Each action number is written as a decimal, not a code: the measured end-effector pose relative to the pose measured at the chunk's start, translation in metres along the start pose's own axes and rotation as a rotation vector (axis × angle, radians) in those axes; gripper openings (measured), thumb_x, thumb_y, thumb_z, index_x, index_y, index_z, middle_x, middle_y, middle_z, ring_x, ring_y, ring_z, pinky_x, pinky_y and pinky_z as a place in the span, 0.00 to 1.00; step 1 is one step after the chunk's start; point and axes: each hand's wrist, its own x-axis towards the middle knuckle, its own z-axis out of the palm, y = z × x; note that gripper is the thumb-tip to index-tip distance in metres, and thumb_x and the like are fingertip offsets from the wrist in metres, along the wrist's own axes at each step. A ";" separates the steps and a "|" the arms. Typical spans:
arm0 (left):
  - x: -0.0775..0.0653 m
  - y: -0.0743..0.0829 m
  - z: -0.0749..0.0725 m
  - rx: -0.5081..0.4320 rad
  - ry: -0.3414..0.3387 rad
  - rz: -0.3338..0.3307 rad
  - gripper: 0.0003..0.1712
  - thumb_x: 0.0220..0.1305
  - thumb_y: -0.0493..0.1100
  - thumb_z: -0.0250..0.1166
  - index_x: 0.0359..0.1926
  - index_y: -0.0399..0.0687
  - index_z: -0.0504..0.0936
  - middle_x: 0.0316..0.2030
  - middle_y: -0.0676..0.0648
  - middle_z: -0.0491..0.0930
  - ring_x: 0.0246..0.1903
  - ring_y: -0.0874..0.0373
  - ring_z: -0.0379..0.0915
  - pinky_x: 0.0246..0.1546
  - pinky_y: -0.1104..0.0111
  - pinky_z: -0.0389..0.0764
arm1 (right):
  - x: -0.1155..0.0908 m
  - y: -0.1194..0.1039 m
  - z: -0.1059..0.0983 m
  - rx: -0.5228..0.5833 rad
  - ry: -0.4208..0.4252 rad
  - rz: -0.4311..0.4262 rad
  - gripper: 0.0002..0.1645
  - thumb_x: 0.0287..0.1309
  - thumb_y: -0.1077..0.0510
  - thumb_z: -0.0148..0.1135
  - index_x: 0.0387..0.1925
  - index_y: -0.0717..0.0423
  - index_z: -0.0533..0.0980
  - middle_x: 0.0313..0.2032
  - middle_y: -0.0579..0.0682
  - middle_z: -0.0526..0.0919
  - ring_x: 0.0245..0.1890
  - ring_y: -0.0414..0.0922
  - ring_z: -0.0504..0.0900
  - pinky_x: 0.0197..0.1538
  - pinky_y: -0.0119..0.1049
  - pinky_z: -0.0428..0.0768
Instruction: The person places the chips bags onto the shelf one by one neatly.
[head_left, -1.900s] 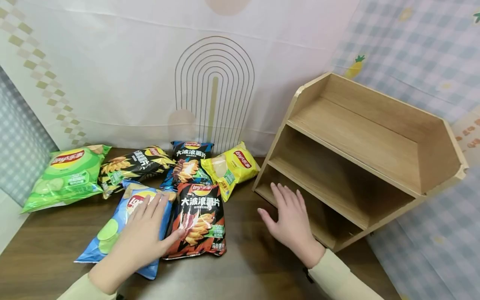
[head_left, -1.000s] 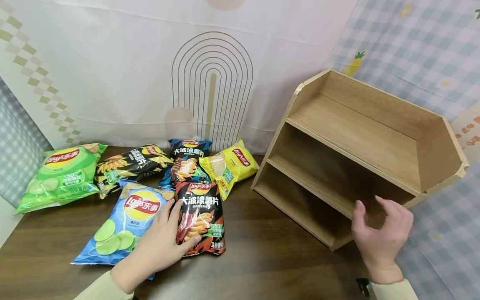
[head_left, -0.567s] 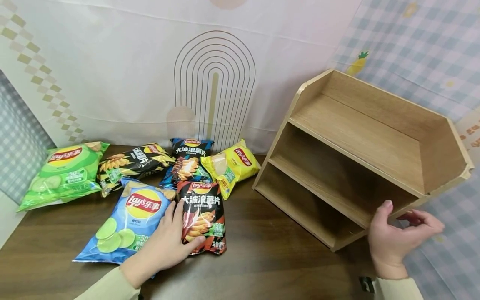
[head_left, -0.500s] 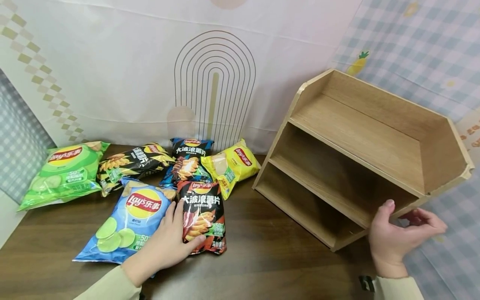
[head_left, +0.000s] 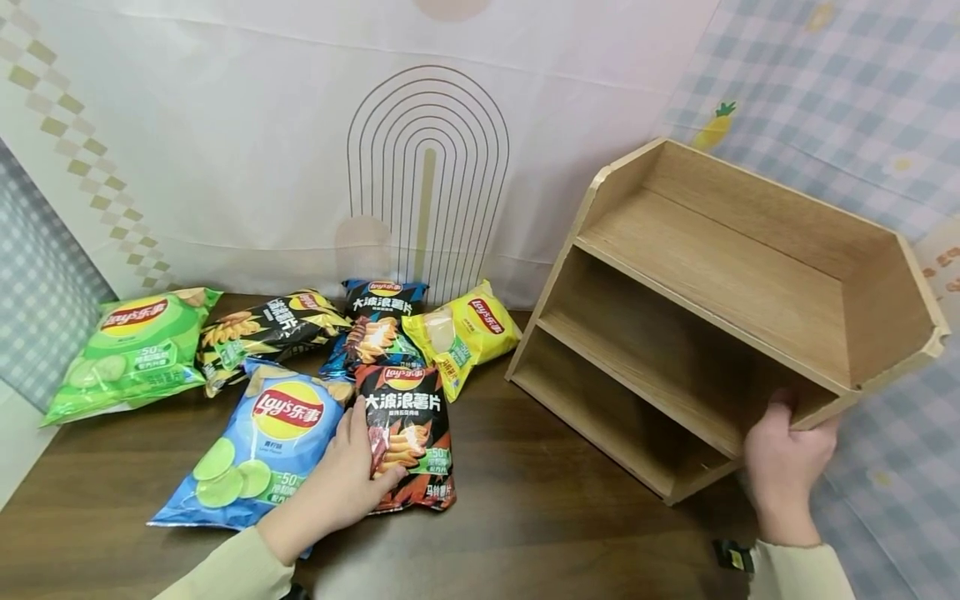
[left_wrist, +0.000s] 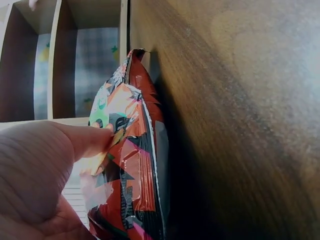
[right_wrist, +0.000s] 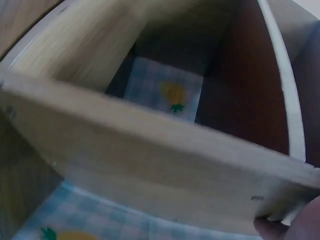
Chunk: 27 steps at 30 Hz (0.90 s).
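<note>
Loosely spread, the left hand [head_left: 347, 477] touches a red-and-black foil chip bag [head_left: 412, 433]; the right hand [head_left: 787, 462] grips a light-brown three-tier wooden shelf [head_left: 720, 258].

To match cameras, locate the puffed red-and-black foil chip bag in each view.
Head: puffed red-and-black foil chip bag, just left of centre, lower half.
Left wrist: mostly left of centre, reaching the bottom edge.
Right wrist: not in it.
Shared landmark: tan wooden tiered shelf.

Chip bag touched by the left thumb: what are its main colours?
The chip bag is mainly black and red; the head view shows it best.
</note>
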 end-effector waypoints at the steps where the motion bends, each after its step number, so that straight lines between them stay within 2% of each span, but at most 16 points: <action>1: 0.000 0.000 0.000 -0.005 0.002 0.001 0.66 0.59 0.58 0.67 0.73 0.35 0.28 0.68 0.21 0.40 0.63 0.22 0.49 0.59 0.38 0.60 | -0.001 0.000 0.000 -0.031 0.008 0.010 0.25 0.64 0.56 0.52 0.63 0.49 0.68 0.55 0.52 0.76 0.53 0.37 0.71 0.58 0.24 0.64; 4: -0.001 0.001 0.000 -0.018 0.001 -0.010 0.67 0.58 0.55 0.70 0.74 0.37 0.28 0.68 0.22 0.42 0.59 0.24 0.59 0.56 0.41 0.67 | -0.004 0.000 0.002 -0.073 0.026 0.003 0.22 0.66 0.54 0.50 0.60 0.51 0.71 0.52 0.55 0.78 0.50 0.36 0.72 0.56 0.24 0.66; 8: -0.002 0.001 0.000 -0.046 -0.013 -0.034 0.68 0.57 0.52 0.72 0.74 0.39 0.26 0.66 0.21 0.45 0.53 0.28 0.68 0.50 0.45 0.74 | -0.006 0.001 0.004 -0.052 0.033 -0.011 0.23 0.65 0.55 0.49 0.61 0.51 0.70 0.54 0.56 0.77 0.51 0.37 0.72 0.57 0.24 0.65; 13: 0.001 -0.003 -0.005 -0.173 -0.034 -0.032 0.71 0.54 0.54 0.74 0.73 0.38 0.25 0.67 0.21 0.47 0.62 0.28 0.57 0.58 0.43 0.66 | -0.007 0.005 0.004 -0.046 0.040 -0.038 0.24 0.65 0.56 0.50 0.62 0.52 0.69 0.55 0.60 0.77 0.54 0.41 0.72 0.60 0.28 0.65; 15: 0.002 -0.004 -0.007 -0.249 -0.060 -0.053 0.72 0.53 0.57 0.73 0.72 0.35 0.25 0.67 0.21 0.46 0.64 0.29 0.53 0.60 0.43 0.63 | -0.007 0.006 0.005 -0.050 0.043 -0.041 0.24 0.65 0.56 0.50 0.62 0.53 0.70 0.55 0.61 0.77 0.54 0.42 0.72 0.60 0.28 0.65; 18: 0.004 -0.005 -0.010 -0.358 -0.114 -0.125 0.72 0.54 0.63 0.70 0.71 0.30 0.26 0.66 0.20 0.48 0.65 0.30 0.53 0.61 0.43 0.62 | -0.007 0.007 0.005 -0.047 0.042 -0.037 0.24 0.65 0.56 0.49 0.62 0.52 0.69 0.54 0.60 0.77 0.53 0.41 0.72 0.59 0.26 0.65; 22: 0.006 -0.003 -0.010 -0.488 -0.142 -0.202 0.66 0.58 0.61 0.68 0.71 0.29 0.33 0.64 0.24 0.53 0.63 0.33 0.57 0.61 0.46 0.63 | -0.007 0.007 0.005 -0.043 0.038 -0.039 0.24 0.65 0.57 0.50 0.62 0.52 0.69 0.55 0.60 0.77 0.53 0.39 0.72 0.59 0.24 0.64; 24: 0.007 -0.003 -0.009 -0.539 -0.136 -0.204 0.59 0.59 0.56 0.69 0.70 0.30 0.41 0.62 0.28 0.59 0.60 0.37 0.63 0.59 0.49 0.66 | -0.007 0.007 0.005 -0.044 0.032 -0.042 0.24 0.65 0.57 0.50 0.62 0.52 0.69 0.55 0.61 0.77 0.54 0.40 0.72 0.60 0.26 0.64; 27: 0.007 -0.003 -0.007 -0.549 -0.123 -0.208 0.51 0.57 0.51 0.72 0.67 0.31 0.52 0.57 0.33 0.67 0.55 0.44 0.69 0.55 0.52 0.71 | -0.007 0.008 0.005 -0.047 0.031 -0.034 0.24 0.66 0.56 0.49 0.63 0.53 0.68 0.56 0.62 0.76 0.54 0.42 0.72 0.61 0.28 0.64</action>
